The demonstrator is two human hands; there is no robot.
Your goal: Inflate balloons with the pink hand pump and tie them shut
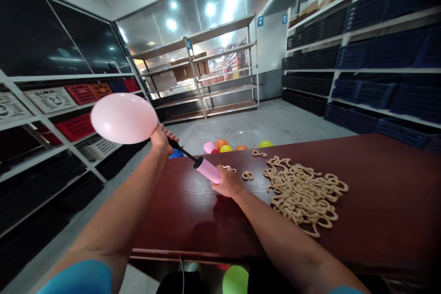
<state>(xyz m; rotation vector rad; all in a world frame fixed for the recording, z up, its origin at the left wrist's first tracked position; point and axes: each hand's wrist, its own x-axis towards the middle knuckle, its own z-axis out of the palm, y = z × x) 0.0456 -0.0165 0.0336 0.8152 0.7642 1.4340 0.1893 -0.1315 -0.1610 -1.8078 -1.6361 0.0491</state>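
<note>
My left hand [162, 140] is closed round the neck of an inflated pale pink balloon [122, 118] and the black end of a hand balloon pump. The balloon bulges out to the left, beyond the wrist. From this hand a black rod runs down to the pump's pink barrel [207, 170], with my right hand [226, 181] wrapped round its lower end. The exact join of balloon and pump is hidden by the left fingers. Both hands are above a dark red-brown table [172, 220]. To their right lies a pile of beige curled pieces [303, 193].
Loose beige curls [247, 175] lie near the right hand. Beyond the table's far edge are several coloured balloons [221, 144]; a green balloon [235, 280] is below the near edge. Shelves with crates [81, 127] stand left, bare metal racks [227, 66] behind, dark crates [365, 94] right.
</note>
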